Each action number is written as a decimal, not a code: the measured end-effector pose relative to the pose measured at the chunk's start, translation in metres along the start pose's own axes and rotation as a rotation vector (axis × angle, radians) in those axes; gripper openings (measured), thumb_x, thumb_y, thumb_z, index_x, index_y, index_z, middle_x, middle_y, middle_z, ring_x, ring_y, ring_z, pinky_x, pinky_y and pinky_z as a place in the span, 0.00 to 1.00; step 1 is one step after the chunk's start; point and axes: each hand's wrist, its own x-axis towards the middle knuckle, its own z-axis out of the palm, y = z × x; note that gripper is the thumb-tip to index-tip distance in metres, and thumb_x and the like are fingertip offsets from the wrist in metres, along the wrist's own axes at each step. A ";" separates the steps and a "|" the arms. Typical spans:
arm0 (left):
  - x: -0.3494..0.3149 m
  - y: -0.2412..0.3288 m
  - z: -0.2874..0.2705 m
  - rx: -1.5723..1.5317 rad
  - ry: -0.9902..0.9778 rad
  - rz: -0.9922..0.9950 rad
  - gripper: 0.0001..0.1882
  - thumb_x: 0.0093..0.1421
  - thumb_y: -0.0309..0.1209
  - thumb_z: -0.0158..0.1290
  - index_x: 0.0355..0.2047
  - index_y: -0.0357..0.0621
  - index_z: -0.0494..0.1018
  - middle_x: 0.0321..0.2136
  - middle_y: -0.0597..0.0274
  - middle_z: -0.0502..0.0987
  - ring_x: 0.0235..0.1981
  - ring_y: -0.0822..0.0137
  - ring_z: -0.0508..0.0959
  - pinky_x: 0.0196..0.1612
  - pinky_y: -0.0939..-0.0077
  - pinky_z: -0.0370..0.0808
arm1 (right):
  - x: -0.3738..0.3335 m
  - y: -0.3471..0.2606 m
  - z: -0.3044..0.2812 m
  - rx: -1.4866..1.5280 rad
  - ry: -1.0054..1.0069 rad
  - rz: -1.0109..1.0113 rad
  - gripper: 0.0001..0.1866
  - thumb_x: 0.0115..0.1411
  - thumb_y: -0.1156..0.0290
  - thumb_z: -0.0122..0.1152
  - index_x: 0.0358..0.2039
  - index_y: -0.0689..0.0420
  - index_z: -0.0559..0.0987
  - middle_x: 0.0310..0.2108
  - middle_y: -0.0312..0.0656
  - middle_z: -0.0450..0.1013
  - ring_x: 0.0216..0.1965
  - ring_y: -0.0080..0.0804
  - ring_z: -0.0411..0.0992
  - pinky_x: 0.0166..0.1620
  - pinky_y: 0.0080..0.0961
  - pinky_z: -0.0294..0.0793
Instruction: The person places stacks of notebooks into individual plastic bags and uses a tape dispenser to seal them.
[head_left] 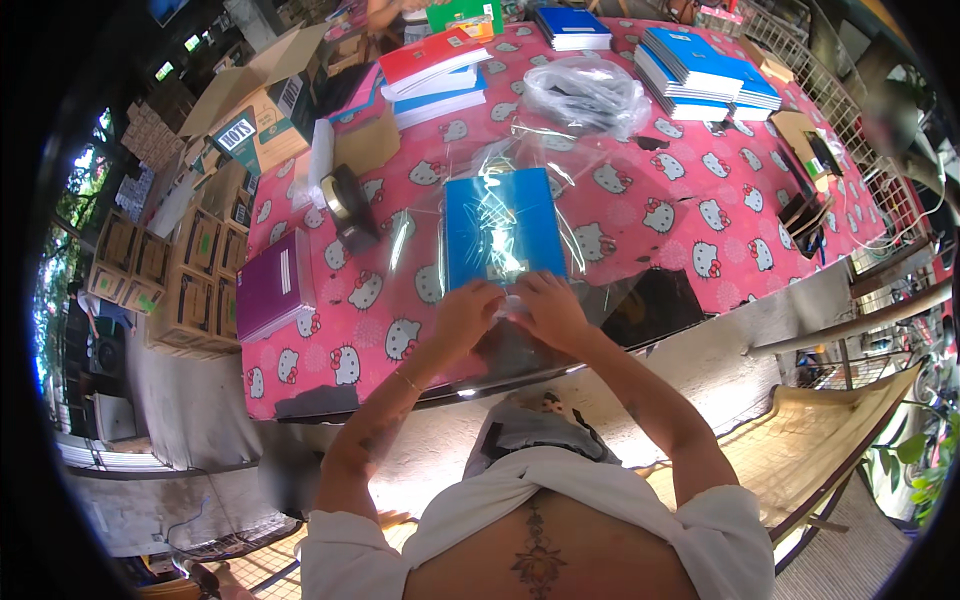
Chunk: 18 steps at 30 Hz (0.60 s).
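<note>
a blue notebook lies flat near the front edge of a table with a pink cat-print cover, on a wide sheet of clear plastic film that spreads past its sides and catches bright glare. both hands are at the notebook's near edge: the left hand at its left corner with fingers curled inward, the right hand just beside it, bent over the same edge. a crumpled bit of film shows in the narrow gap between the 2 hands; i cannot tell whether either one pinches it or only presses on it. left of the film stands a dark tape dispenser, and beyond the left hand lies a stack of purple notebooks. farther back are a red notebook atop a pile, a bundle of clear plastic and, to the right, stacks of blue notebooks. an open cardboard box stands at the back left, and a co-worker's arm shows at the far edge, near a green folder.
</note>
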 end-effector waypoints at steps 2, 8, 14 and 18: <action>0.013 0.003 -0.004 -0.042 0.023 -0.027 0.05 0.57 0.28 0.59 0.34 0.48 0.78 0.35 0.60 0.77 0.36 0.54 0.79 0.41 0.59 0.76 | 0.013 0.023 0.008 0.108 -0.300 -0.042 0.12 0.56 0.67 0.63 0.41 0.53 0.78 0.41 0.39 0.73 0.46 0.41 0.73 0.45 0.41 0.72; 0.036 -0.030 -0.007 -0.035 -0.070 -0.025 0.02 0.58 0.27 0.56 0.32 0.47 0.78 0.34 0.57 0.78 0.33 0.52 0.79 0.39 0.56 0.76 | 0.024 0.032 0.027 0.177 -0.273 0.079 0.10 0.58 0.67 0.64 0.38 0.54 0.76 0.39 0.43 0.73 0.38 0.46 0.76 0.37 0.46 0.75; 0.043 -0.012 -0.002 0.321 -0.256 -0.089 0.18 0.58 0.38 0.59 0.45 0.43 0.75 0.45 0.42 0.74 0.48 0.47 0.75 0.46 0.51 0.73 | 0.036 -0.001 0.007 -0.266 -0.181 0.425 0.41 0.47 0.58 0.75 0.61 0.49 0.67 0.52 0.49 0.67 0.56 0.53 0.65 0.54 0.53 0.68; 0.044 -0.033 0.003 0.524 0.313 -0.095 0.21 0.57 0.42 0.60 0.45 0.42 0.75 0.47 0.47 0.72 0.51 0.49 0.72 0.49 0.50 0.71 | 0.012 0.034 0.030 0.150 -0.065 0.731 0.59 0.39 0.56 0.81 0.69 0.46 0.54 0.59 0.53 0.60 0.61 0.57 0.57 0.62 0.56 0.58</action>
